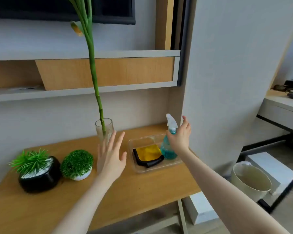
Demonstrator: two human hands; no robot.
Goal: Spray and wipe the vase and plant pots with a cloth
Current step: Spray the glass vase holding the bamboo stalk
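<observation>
While both arms reached over the wooden bench (142,191), neither hand held anything. Left hand (111,159) hovered flat, fingers straight and spread, its grip wide, fingertips overlapping the base of the glass vase (103,130); contact could not be told. Vase stood upright at the hand's 12 o'clock, a tall green stalk (93,68) rising from it. Right hand (180,135) was open too, fingers loosely extended just beside the neck of the blue spray bottle (168,147), not curled round it. Bottle stood upright in a clear tray (137,168), with a yellow-and-black cloth (148,153) lying at its 9 o'clock. Two plant pots sat at the left hand's 9 o'clock: white pot (79,177) nearer, black pot (41,179) beyond it. Waste bin (249,181) stood on the floor at 3 o'clock.
</observation>
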